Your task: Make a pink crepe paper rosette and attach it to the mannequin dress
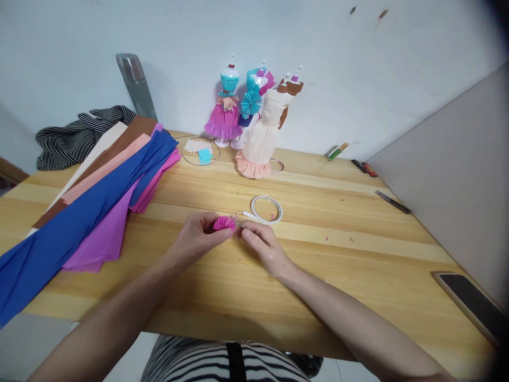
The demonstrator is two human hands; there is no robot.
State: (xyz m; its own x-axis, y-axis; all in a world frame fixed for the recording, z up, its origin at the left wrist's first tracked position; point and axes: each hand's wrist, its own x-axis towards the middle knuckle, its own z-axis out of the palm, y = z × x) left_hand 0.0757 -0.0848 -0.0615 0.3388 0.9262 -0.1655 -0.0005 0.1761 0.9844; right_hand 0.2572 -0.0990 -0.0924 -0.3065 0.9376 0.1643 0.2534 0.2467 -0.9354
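Observation:
Between the thumb and fingers of my left hand (199, 232) is a bright pink pleated paper rosette (224, 223), its folds fanned outward. My right hand (263, 243) is closed in a pinch just to the right of it. A small dark tip shows at those fingertips, too small to name. Just beyond the fingertips, a roll of white tape (266, 209) lies on the table with a loose strip reaching toward my hands. A thin curved wire or thread shows beside the rosette.
Long folded sheets of coloured crepe paper (91, 196) cover the table's left side. Several small dress forms (260, 130) in paper outfits stand by the wall, near a grey bottle (136, 85). At the right lie a knife-like tool (393, 201) and a phone (469, 302).

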